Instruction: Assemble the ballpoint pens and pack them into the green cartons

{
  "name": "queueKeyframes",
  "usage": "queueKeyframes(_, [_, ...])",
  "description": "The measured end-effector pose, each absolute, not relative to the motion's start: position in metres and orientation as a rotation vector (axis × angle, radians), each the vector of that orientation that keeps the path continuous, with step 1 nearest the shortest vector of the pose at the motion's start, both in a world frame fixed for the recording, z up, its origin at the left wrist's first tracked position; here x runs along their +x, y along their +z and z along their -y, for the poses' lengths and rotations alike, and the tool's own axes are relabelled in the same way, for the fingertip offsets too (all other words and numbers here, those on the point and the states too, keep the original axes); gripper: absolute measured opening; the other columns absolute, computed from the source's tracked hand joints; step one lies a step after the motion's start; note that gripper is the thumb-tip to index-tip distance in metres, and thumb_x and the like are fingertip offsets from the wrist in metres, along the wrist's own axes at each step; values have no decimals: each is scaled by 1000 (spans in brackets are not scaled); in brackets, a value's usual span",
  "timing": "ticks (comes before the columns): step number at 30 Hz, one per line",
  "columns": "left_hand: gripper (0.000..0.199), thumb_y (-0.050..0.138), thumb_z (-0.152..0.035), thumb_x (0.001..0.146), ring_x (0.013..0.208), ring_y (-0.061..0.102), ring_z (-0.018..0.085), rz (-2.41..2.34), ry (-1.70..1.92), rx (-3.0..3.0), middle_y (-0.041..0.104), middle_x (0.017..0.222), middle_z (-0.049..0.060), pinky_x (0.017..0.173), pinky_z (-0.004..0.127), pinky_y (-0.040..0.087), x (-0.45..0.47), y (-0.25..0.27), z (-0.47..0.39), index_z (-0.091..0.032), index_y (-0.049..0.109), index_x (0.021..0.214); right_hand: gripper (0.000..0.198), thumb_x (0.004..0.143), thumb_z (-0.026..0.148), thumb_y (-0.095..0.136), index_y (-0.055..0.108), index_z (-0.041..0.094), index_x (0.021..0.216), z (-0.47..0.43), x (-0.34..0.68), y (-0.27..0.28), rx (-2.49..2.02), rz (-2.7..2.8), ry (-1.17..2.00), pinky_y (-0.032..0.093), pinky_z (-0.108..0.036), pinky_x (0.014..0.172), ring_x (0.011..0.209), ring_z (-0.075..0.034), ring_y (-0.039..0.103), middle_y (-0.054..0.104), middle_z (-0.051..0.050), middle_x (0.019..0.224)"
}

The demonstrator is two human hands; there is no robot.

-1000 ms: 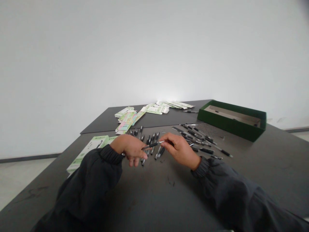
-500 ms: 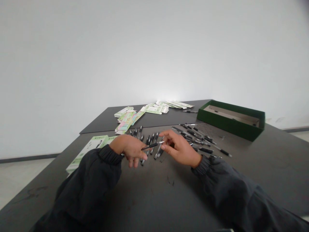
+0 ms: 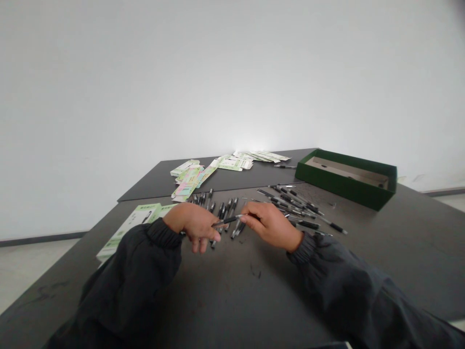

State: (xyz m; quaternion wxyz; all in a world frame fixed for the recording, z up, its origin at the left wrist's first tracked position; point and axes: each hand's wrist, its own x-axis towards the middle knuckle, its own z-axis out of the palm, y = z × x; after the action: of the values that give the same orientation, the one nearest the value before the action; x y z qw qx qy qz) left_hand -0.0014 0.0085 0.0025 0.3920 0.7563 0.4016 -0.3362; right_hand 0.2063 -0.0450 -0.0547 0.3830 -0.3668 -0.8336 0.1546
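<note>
A black-and-clear pen [image 3: 229, 220] is held by my left hand [image 3: 196, 224], gripped near its rear end, with the tip pointing right. Thumb and forefinger of my right hand [image 3: 271, 225] are pinched together at the pen's tip; whether a small cap or part sits between them is hidden. Just behind the held pen lies a group of pens [image 3: 226, 207] in a loose row, partly covered by my left hand. A scattered heap of pens [image 3: 294, 203] lies beyond my right hand.
White-and-green pen boxes [image 3: 131, 228] lie beside my left forearm. Flat cartons [image 3: 191, 182] spread along the back of the dark table [image 3: 232, 300]. An open green box [image 3: 345, 186] stands at the back right. One pen [image 3: 285, 167] lies near it.
My right thumb and forefinger, spread apart around the pen's tip before, have closed on it. My left hand keeps its hold on the pen with little movement.
</note>
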Motion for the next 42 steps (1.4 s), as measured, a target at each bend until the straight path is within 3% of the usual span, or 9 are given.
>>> queueKeyframes(6, [45,35,-36,90,78,67,22,-1011,-849,1921,69,98,18,64,30,51,-2,1,-9,-13,32,129,21,85,28,51,51,19,104,46,207,-55,-928,2105,425,35,-23,58,63,-12,51,58,-1,74])
queueKeyframes(10, [46,35,-34,90,80,67,22,-1007,-841,1930,68,99,18,66,30,51,-3,1,-9,-12,31,130,17,89,28,43,55,19,81,46,205,-56,-955,2164,325,34,-23,60,64,-13,50,55,-1,69])
queueKeyframes(15, [40,35,-37,89,80,67,22,-1024,-853,1916,69,98,17,66,29,51,-1,2,-7,-12,42,120,21,86,29,50,53,20,105,45,204,-56,-930,2140,399,36,-24,62,67,-14,53,60,-2,76])
queueKeyframes(22, [44,34,-36,90,80,67,22,-1003,-849,1913,67,101,21,68,30,51,-2,2,-7,-10,37,126,13,87,28,47,56,20,91,48,202,-54,-879,2130,453,37,-26,69,74,-15,52,59,-3,80])
queueKeyframes(26, [41,34,-35,91,77,68,21,-982,-828,1935,69,97,19,69,31,51,-3,5,-10,-10,40,122,23,78,19,49,47,20,101,41,204,-58,-820,1789,712,39,-25,64,71,-14,48,52,-2,81])
queueKeyframes(31, [50,35,-35,91,75,67,20,-987,-823,1910,70,95,17,69,31,51,-3,5,-9,-10,27,133,23,60,11,45,43,21,81,28,202,-63,-606,1295,1155,39,-23,57,63,-11,46,50,0,78])
queueKeyframes(34, [61,35,-35,91,79,67,20,-997,-805,1871,68,99,18,71,31,50,-3,3,-8,-9,12,140,25,64,12,51,45,21,87,28,202,-61,-579,1156,1326,43,-25,62,67,-10,52,56,-2,92])
queueKeyframes(38, [62,37,-35,89,79,67,21,-992,-782,1865,69,97,17,73,33,51,-4,3,-8,-11,13,141,32,69,15,58,45,22,97,30,206,-61,-553,1024,1488,45,-28,71,77,-12,58,59,-4,100])
queueKeyframes(42, [62,35,-35,91,82,67,23,-971,-812,1867,69,99,18,73,34,51,-5,5,-9,-9,8,141,32,67,10,55,47,20,96,27,209,-65,-650,887,1584,45,-24,61,67,-10,56,59,-3,91])
